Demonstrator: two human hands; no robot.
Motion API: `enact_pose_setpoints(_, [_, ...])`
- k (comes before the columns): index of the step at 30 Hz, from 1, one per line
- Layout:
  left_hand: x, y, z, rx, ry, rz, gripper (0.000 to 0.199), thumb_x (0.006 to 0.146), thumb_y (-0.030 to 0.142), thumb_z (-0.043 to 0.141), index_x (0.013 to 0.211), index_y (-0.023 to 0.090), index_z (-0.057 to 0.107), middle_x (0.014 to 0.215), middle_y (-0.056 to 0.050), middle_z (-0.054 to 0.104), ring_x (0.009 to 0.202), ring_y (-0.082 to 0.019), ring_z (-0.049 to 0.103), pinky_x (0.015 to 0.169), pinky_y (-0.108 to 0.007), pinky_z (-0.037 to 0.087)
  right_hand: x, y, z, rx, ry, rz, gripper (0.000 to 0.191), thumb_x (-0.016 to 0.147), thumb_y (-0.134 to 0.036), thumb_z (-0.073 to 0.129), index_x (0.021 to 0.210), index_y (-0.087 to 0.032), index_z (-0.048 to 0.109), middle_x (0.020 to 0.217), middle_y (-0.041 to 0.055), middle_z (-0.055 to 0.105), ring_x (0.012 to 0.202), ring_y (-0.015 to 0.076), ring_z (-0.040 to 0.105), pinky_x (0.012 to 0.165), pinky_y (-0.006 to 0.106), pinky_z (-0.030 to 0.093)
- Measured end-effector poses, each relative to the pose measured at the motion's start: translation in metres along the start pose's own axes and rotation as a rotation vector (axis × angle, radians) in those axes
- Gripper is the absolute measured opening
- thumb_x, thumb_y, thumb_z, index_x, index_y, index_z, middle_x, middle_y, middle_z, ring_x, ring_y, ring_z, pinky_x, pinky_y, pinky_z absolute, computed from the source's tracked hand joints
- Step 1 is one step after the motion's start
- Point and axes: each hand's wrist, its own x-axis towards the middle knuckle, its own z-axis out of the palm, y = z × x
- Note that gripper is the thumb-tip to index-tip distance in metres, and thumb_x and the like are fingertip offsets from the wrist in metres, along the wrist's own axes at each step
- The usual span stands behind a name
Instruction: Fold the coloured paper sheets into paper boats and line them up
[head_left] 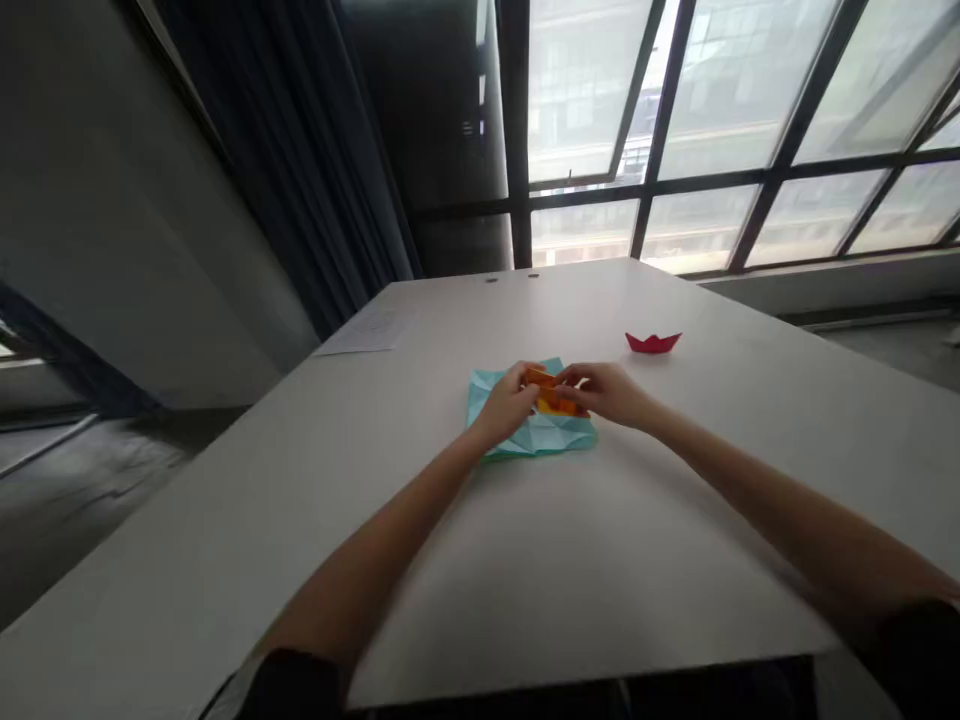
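Observation:
Between my two hands is a small folded piece of orange paper (556,401), held just over a creased light-blue paper sheet (544,438). My left hand (511,402) grips the orange paper at its left side, thumb in front and fingers behind. On the right side, my right hand (600,390) pinches the same paper between thumb and fingertips. Part of the orange paper is hidden by the fingers, so its exact folded shape is unclear. The blue sheet lies spread on the table beneath both hands.
A red paper boat (653,344) stands on the white table (600,560), beyond my right hand. A white printed sheet (367,330) lies near the table's left edge. Dark curtains (300,150) and large windows (720,110) are behind the table.

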Motion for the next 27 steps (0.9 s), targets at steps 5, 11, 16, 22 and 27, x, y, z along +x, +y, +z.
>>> enact_pose_setpoints(5, [-0.003, 0.006, 0.0, -0.045, -0.012, -0.023, 0.035, 0.063, 0.012, 0.039, 0.096, 0.018, 0.052, 0.076, 0.002, 0.054, 0.063, -0.01, 0.052, 0.051, -0.019, 0.043, 0.001, 0.003, -0.006, 0.09, -0.075, 0.041, 0.036, 0.076, -0.047, 0.055, 0.089, -0.015, 0.064, 0.072, 0.0031, 0.065, 0.051, 0.0119, 0.06, 0.05, 0.023, 0.049])
enact_pose_setpoints(11, [-0.005, 0.011, -0.001, -0.073, -0.018, -0.064, 0.036, 0.063, 0.011, 0.039, 0.096, 0.018, 0.051, 0.077, 0.001, 0.054, 0.066, -0.011, 0.053, 0.052, -0.02, 0.043, 0.002, -0.002, -0.009, -0.013, -0.097, 0.028, 0.033, 0.079, -0.046, 0.051, 0.081, -0.017, 0.067, 0.062, 0.0011, 0.065, 0.051, 0.0125, 0.062, 0.056, 0.024, 0.05])
enact_pose_setpoints(16, [-0.005, 0.01, -0.002, -0.094, -0.026, -0.078, 0.035, 0.064, 0.01, 0.038, 0.095, 0.018, 0.051, 0.076, 0.001, 0.055, 0.063, -0.011, 0.052, 0.053, -0.021, 0.043, 0.004, -0.004, -0.007, 0.007, -0.116, 0.031, 0.033, 0.076, -0.047, 0.055, 0.084, -0.017, 0.067, 0.068, 0.0019, 0.068, 0.054, 0.0137, 0.063, 0.056, 0.024, 0.051])
enact_pose_setpoints(22, [-0.003, 0.007, -0.001, -0.109, -0.042, -0.08, 0.036, 0.064, 0.01, 0.038, 0.097, 0.018, 0.051, 0.074, 0.001, 0.056, 0.062, -0.011, 0.052, 0.053, -0.021, 0.044, 0.003, -0.002, -0.009, 0.008, -0.147, 0.037, 0.029, 0.078, -0.042, 0.053, 0.082, -0.017, 0.066, 0.066, 0.0014, 0.067, 0.053, 0.0128, 0.062, 0.053, 0.023, 0.049])
enact_pose_setpoints(27, [-0.004, 0.005, -0.001, -0.042, -0.06, -0.084, 0.033, 0.066, 0.013, 0.039, 0.096, 0.019, 0.05, 0.074, 0.001, 0.055, 0.062, -0.011, 0.053, 0.05, -0.019, 0.043, -0.001, -0.008, -0.001, -0.312, -0.061, -0.138, 0.018, 0.079, -0.026, 0.048, 0.074, -0.018, 0.063, 0.055, -0.0011, 0.062, 0.048, 0.01, 0.055, 0.052, 0.022, 0.041])
